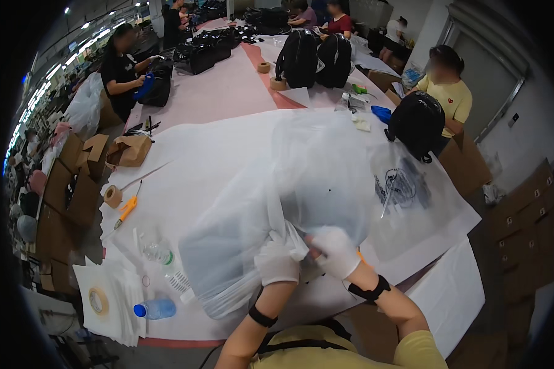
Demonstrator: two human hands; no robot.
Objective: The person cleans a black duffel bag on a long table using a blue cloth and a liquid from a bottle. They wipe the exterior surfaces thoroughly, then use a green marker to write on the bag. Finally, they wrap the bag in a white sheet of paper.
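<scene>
A large translucent plastic bag [224, 264] lies in front of me on the table, wrapped around a bulky, pale blue-grey looking thing that shows only dimly. Its film bunches up in the middle. My left hand [277, 261], in a white glove, is closed on that bunched film. Close beside it, my right hand [335, 252], also gloved, has its fingers curled at the edge of the same film, with fingertips slightly smeared by motion. Something orange peeks out by my right wrist, mostly hidden.
On the left are a tape roll [112, 196], an orange-handled tool [127, 212], plastic bottles [157, 309] and stacked white sheets [108, 301]. A clear bag with dark cords [403, 187] lies right. Black backpacks [417, 123] stand farther off, where several people work around the table.
</scene>
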